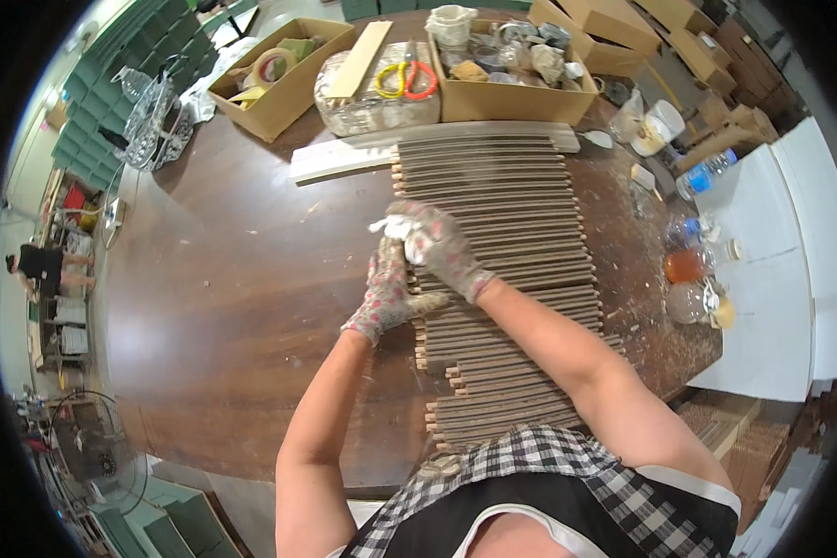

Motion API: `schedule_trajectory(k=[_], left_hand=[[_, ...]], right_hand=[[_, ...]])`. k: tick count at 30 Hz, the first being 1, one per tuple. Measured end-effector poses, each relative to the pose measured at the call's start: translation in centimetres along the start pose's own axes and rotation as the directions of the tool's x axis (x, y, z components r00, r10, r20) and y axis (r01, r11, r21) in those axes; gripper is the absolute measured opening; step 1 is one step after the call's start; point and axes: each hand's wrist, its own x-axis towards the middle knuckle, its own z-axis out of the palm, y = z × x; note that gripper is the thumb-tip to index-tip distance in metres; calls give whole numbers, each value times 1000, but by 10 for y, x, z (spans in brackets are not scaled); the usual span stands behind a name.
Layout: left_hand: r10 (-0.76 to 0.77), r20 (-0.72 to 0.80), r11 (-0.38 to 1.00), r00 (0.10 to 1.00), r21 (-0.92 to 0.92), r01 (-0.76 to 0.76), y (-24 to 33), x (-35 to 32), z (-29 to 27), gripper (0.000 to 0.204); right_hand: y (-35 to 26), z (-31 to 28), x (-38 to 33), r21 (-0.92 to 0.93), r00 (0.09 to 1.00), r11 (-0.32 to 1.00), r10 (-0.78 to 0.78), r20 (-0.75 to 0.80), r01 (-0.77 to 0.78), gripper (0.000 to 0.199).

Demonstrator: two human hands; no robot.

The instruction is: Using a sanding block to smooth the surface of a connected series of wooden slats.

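Note:
A row of long dark wooden sticks with pale ends point(493, 223) lies side by side on the brown table point(223, 279). My right hand point(445, 251), in a pale glove with pink dots, is closed on a white cloth point(396, 226) at the left ends of the sticks. Just below it, my left hand point(384, 296), gloved alike, rests along those ends. Its fingers are stretched out and its thumb reaches over the sticks. The nearer sticks sit unevenly, some set further right. The stick ends under both hands are hidden.
Pale boards point(344, 160) lie beyond the sticks. Behind them stand an open carton point(284, 84), a wrapped bundle point(372, 113) carrying scissors point(406, 82), and a box of odds and ends point(516, 104). Bottles point(686, 265) line the right edge. A wire basket point(158, 130) stands far left.

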Motion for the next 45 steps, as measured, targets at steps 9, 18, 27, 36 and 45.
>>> schedule_trajectory(k=[9,18,27,36,45], left_hand=[[-24,-4,891,1000,-455,19,4,-29,40,121],[-31,-27,979,999,200,36,23,-34,18,123],[66,-197,954,978,300,-4,64,-71,10,120],[257,374,837,891,374,-398,183,-157,63,111],[319,184,819,930,440,-368,181,-162,74,115]], right_hand=[[-45,-16,-64,-717,999,697,-24,-32,-6,34],[29,-86,-92,-679,1000,734,0,28,19,27],[-15,-186,-98,-615,924,780,-143,-356,-116,28],[10,-229,-166,-860,984,484,13,-179,-163,45],[-120,-284,-295,71,737,754,612,287,-653,22]])
